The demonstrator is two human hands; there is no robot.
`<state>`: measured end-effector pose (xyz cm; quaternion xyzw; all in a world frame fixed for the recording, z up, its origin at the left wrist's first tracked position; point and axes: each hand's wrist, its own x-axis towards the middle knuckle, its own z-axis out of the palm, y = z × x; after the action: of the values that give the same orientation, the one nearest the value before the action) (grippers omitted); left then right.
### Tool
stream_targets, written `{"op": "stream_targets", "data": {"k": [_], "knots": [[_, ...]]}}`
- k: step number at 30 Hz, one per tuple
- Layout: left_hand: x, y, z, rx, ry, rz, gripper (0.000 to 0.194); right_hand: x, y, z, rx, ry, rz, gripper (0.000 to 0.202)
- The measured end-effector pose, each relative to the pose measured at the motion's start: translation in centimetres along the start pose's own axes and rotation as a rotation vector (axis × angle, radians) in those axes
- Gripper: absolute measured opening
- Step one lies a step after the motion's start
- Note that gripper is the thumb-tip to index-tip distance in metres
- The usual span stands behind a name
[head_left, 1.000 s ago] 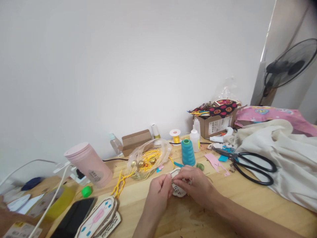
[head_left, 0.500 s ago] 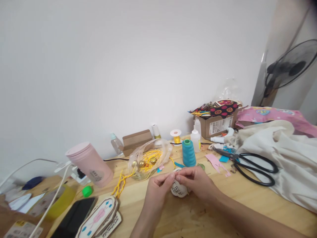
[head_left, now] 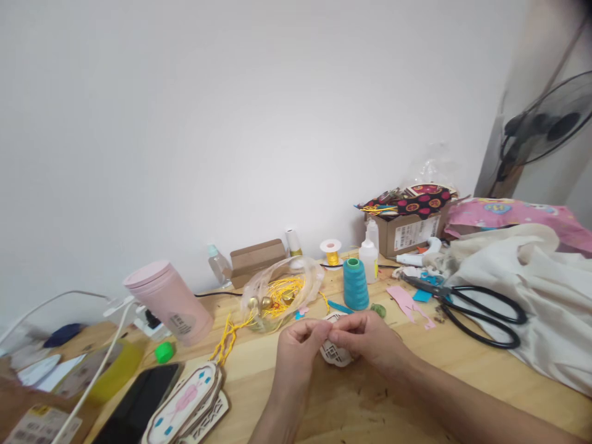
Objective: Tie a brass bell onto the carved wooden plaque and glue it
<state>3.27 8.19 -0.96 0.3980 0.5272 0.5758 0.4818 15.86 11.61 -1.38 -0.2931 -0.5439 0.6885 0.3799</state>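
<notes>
A pale cut-out piece with a lattice pattern [head_left: 337, 353] is pinched between both hands above the wooden table. My left hand [head_left: 303, 345] has thumb and fingers closed at its upper left edge. My right hand [head_left: 367, 339] is closed on its upper right edge, the two thumbs nearly touching. The fingers hide the top of the piece. Just behind the hands stands a teal thread cone [head_left: 355, 285]. Left of it a clear plastic bag [head_left: 259, 290] holds yellow cord [head_left: 284, 295] and brass bells.
Black-handled scissors [head_left: 490, 311] lie on the right beside white cloth [head_left: 531, 271]. At the left are a pink cup [head_left: 171, 302], a black phone [head_left: 139, 401] and stacked decorated pieces [head_left: 187, 401]. Behind stand glue bottles [head_left: 369, 260] and a cardboard box [head_left: 407, 234].
The view has shifted slightly. Both hands keep their pinch on the pale piece, with little visible movement of the fingers.
</notes>
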Motion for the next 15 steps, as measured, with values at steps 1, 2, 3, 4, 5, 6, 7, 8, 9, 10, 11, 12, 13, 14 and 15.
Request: {"op": "stream_targets", "data": {"k": [1, 2, 3, 4, 5, 6, 7, 8, 9, 10, 11, 12, 13, 14, 15], "knots": [[0.0, 0.0, 0.0, 0.0, -0.013, -0.017, 0.027, 0.0, 0.0, 0.0, 0.007, -0.002, 0.005, 0.02], [0.0, 0.1, 0.0, -0.014, -0.02, -0.033, 0.028, -0.1, -0.1, 0.0, 0.01, -0.002, 0.011, 0.019], [0.0, 0.1, 0.0, -0.045, -0.023, -0.048, 0.03, -0.1, -0.1, 0.1, 0.01, -0.001, 0.013, 0.019], [0.0, 0.2, 0.0, -0.096, -0.022, -0.06, 0.031, -0.1, -0.2, 0.2, 0.008, 0.002, 0.017, 0.019], [0.1, 0.2, -0.1, -0.164, -0.022, -0.075, 0.032, -0.1, -0.2, 0.2, 0.007, 0.005, 0.022, 0.019], [0.1, 0.4, -0.2, -0.246, -0.028, -0.103, 0.034, -0.1, -0.3, 0.3, 0.007, 0.01, 0.025, 0.019], [0.1, 0.5, -0.4, -0.333, -0.043, -0.148, 0.034, -0.1, -0.3, 0.3, 0.009, 0.018, 0.028, 0.02], [0.2, 0.6, -0.6, -0.418, -0.07, -0.206, 0.034, 0.0, -0.3, 0.3, 0.012, 0.027, 0.03, 0.021], [0.2, 0.8, -0.9, -0.497, -0.105, -0.265, 0.031, 0.0, -0.3, 0.3, 0.019, 0.035, 0.033, 0.021], [0.3, 0.9, -1.2, -0.565, -0.151, -0.32, 0.026, 0.0, -0.3, 0.3, 0.025, 0.04, 0.033, 0.022], [0.4, 0.9, -1.5, -0.619, -0.205, -0.362, 0.022, 0.1, -0.3, 0.2, 0.028, 0.043, 0.031, 0.023], [0.4, 0.9, -1.8, -0.658, -0.257, -0.384, 0.022, 0.1, -0.2, 0.1, 0.03, 0.046, 0.029, 0.024], [0.5, 0.9, -2.1, -0.68, -0.299, -0.39, 0.024, 0.1, -0.2, 0.1, 0.028, 0.052, 0.024, 0.024], [0.6, 0.8, -2.3, -0.688, -0.326, -0.388, 0.026, 0.1, -0.2, 0.0, 0.02, 0.066, 0.015, 0.024], [0.6, 0.7, -2.4, -0.686, -0.341, -0.387, 0.025, 0.1, -0.1, 0.0, 0.007, 0.086, 0.005, 0.024]]}}
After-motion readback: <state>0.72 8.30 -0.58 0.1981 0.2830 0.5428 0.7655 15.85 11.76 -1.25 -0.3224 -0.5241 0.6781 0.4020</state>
